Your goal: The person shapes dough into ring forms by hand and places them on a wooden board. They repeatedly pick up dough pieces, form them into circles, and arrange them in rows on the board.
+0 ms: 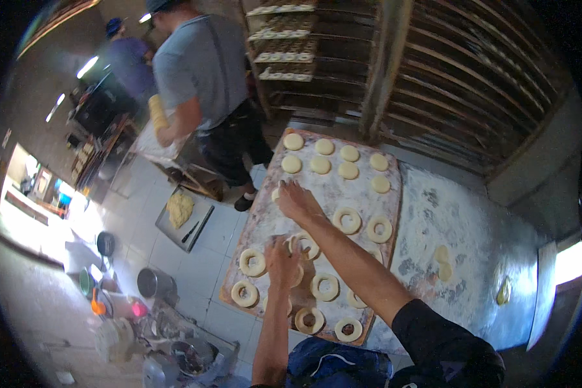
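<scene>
A floured wooden board [265, 223] lies before me, bearing pale dough rings and flat dough rounds. My right hand [299, 202] reaches across its middle, fingers closed at a dough round [276, 194] that is mostly hidden behind them. My left hand [283, 262] is nearer to me, fingers curled in beside a dough ring [306, 246]; what they hold, if anything, is hidden. More rings, such as one dough ring [253, 262] at the left and another dough ring [347, 220] at the right, surround my hands. Whole dough rounds [320, 165] sit toward the far end.
Right of the board stretches a floured metal table [459, 213] with a scrap of dough [443, 262]. A tray [196, 226] with a dough lump and a knife is at the left. One co-worker [207, 84] stands beyond it; racks [281, 39] line the back.
</scene>
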`<state>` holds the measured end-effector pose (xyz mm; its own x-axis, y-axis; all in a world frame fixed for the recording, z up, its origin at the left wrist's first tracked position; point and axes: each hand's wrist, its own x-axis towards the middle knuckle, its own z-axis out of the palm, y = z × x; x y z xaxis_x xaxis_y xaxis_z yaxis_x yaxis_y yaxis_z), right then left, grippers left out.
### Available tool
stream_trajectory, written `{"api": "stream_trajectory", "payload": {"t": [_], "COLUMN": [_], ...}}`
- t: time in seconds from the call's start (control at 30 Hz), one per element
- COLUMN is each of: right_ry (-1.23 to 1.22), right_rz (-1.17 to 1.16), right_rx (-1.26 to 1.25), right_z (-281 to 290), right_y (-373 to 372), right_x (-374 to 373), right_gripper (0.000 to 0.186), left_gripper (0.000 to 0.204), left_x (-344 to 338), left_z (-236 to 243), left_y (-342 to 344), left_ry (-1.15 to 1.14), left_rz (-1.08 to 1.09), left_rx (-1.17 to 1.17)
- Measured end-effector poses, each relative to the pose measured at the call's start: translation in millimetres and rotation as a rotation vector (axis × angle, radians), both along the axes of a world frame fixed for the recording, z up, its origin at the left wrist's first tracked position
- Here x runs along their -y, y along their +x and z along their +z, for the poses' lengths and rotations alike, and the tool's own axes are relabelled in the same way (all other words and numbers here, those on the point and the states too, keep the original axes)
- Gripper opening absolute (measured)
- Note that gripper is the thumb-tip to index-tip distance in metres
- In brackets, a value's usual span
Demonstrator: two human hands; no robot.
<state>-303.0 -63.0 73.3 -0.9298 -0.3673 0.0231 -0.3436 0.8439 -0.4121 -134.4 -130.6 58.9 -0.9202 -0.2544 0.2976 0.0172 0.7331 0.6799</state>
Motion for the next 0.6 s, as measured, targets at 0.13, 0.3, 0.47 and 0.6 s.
{"api": "stream_trajectory", "payload": {"t": [0.13,0.3,0.47,0.6], "right_ry": [-0.285,-0.825,-0.528,-0.393], "right_rz": [-0.211,-0.116,-0.625,-0.937], "right_rx": [0.338,0.024,0.089,-0.003], "right_z": [14,7,-9,-35], "right_y": [33,144,282,332], "right_x": [-28,-149,-350,-458], "right_gripper": [0.032,0.040,0.031,0.029], "left_gripper": [0.025,0.016,0.014,0.012], "left_x": [1,-28,-99,-190], "left_z": [7,26,41,47], "left_y": [19,65,89,91], "left_ry": [0.165,0.275,0.375,0.288], "left_rz": [-0.037,-0.036,-0.196,-0.586], "left_rx": [-0.036,0.040,0.118,-0.061]}}
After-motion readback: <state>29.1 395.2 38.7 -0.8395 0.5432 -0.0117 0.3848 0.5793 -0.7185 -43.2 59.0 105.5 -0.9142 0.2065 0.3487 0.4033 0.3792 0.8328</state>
